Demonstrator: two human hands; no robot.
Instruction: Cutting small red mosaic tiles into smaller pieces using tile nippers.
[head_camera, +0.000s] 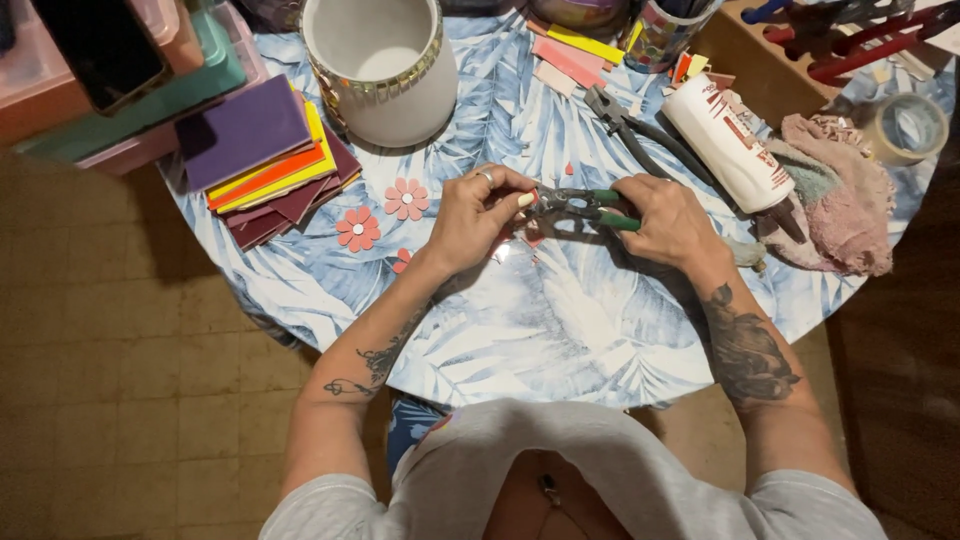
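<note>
My right hand (668, 222) grips green-handled nippers (583, 206) by the handles over the middle of the round table (560, 330). The jaws point left toward my left hand (478, 215), whose fingertips pinch a small red piece (533, 236) at the jaws. The piece is mostly hidden by the fingers and the tool. Both hands hover just above the leaf-patterned tabletop.
Pink flower-shaped tiles (406, 198) lie left of my hands. A stack of coloured tile sheets (268, 158) sits at the left, a white mosaic-rimmed pot (380, 70) behind, and black pliers (630, 135), a white glue bottle (728, 145), a pink cloth (845, 195) and a tape roll (908, 126) to the right.
</note>
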